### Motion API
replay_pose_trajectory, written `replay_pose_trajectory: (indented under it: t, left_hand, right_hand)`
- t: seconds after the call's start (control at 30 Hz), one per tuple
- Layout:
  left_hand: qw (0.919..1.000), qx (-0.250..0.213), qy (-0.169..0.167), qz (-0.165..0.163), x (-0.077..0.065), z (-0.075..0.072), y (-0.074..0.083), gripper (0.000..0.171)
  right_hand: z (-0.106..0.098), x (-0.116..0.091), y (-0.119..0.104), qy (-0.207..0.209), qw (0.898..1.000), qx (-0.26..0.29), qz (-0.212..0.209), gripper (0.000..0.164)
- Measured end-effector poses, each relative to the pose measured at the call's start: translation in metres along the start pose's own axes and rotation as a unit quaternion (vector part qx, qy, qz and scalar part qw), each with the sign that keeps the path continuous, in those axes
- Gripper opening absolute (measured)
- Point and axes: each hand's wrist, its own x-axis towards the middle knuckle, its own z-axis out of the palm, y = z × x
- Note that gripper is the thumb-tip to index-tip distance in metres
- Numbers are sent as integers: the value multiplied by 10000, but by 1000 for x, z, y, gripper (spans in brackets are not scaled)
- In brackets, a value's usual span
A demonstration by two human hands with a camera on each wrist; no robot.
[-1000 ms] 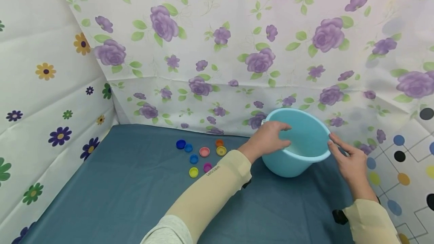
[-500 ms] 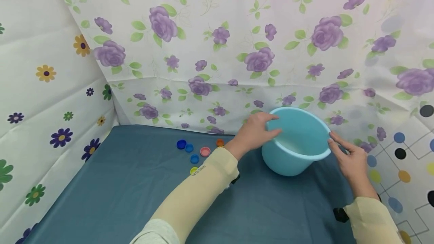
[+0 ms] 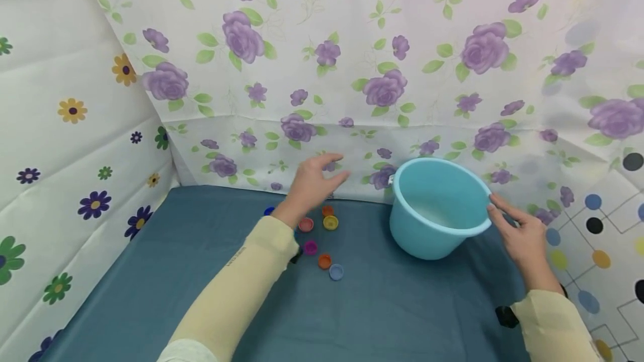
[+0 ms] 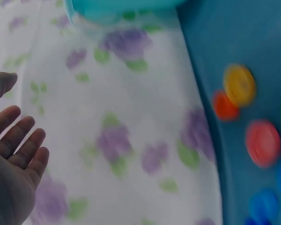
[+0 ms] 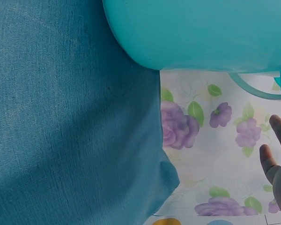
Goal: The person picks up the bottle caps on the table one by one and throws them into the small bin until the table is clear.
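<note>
A light blue plastic bucket stands at the right of the cloth-covered table in the head view, its mouth leaning a little toward me. With thumb and index finger, my right hand holds the bucket's right rim; other fingers of that hand stretch out free in the right wrist view. My left hand hovers over the far part of the table, left of the bucket, fingers relaxed and holding nothing. Beneath and beside it lie several small round plastic caps, among them a yellow cap, a pink cap and a magenta cap.
An orange cap and a pale blue cap lie nearer to me. Flower-printed sheeting rises behind the blue-grey tablecloth. The left forearm hides part of the cap group. A bucket handle shows in the right wrist view.
My left hand has moved left, from over the bucket's mouth to above the caps. The right hand and the bucket have barely moved.
</note>
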Motion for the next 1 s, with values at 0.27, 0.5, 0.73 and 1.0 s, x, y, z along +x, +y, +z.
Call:
replay_pose_trajectory:
  t: [0.27,0.5,0.73,1.0]
  left_hand:
    - [9954,485,273,-784,-34,-40,-69,44]
    - [9861,938,99,-1370,-59,-51,-112,47]
    - [9713,1336,-263,-1949,-72,-50,-142,53]
    - [9567,1679,-734,-2261,-81,-42,-168,58]
  right_hand:
    - [-1,3,-2,-56,9997,-210,-101,43]
    - [-3,1,-1,-100,9996,-194,-170,44]
    - [-4,2,0,-19,9991,-359,-232,44]
    - [-5,2,-3,-46,9991,-352,-232,44]
